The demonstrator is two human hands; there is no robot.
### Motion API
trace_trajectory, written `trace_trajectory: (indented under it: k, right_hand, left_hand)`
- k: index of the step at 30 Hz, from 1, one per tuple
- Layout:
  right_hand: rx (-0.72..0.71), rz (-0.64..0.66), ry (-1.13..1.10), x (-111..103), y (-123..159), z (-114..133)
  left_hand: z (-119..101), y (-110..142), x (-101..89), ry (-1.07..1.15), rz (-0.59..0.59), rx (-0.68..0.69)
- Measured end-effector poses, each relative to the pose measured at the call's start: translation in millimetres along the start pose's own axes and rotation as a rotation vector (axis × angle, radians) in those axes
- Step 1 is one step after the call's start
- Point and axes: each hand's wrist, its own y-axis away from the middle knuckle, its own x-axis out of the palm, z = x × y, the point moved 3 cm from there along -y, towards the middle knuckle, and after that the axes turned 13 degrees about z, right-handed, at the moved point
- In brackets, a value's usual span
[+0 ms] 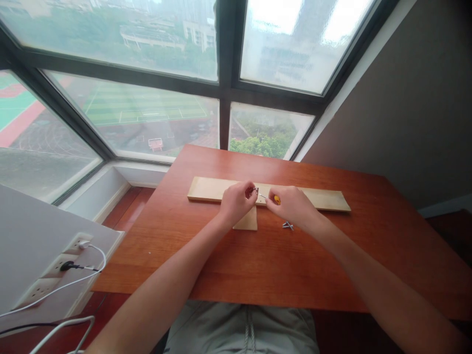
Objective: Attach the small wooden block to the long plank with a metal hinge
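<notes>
A long pale wooden board (324,199) lies across the far part of the red-brown table (228,265). A smaller wooden piece (248,222) juts from its middle toward me. My left hand (236,201) is closed in a pinch on a small metal part (255,190) at the joint of the two boards. My right hand (291,205) is closed around a screwdriver with a yellow handle (276,199), its thin shaft pointing left at that metal part. A few loose screws (288,225) lie on the table just below my right hand.
Large windows (147,113) stand behind the table. A brown wall (413,98) runs along the right. At the lower left a white surface carries wall sockets (55,268) with plugged-in cables (84,275).
</notes>
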Motion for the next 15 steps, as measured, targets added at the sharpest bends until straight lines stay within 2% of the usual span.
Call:
trace_trajectory:
  k: [8, 15]
  right_hand:
    - [0.067, 0.176, 0.121, 20, 39, -35]
    - [0.089, 0.209, 0.16, 34, 62, -42]
  left_hand:
    - [-1, 1, 3.8, 0.037, 0.047, 0.0]
    - [0, 1, 5.0, 0.058, 0.052, 0.01]
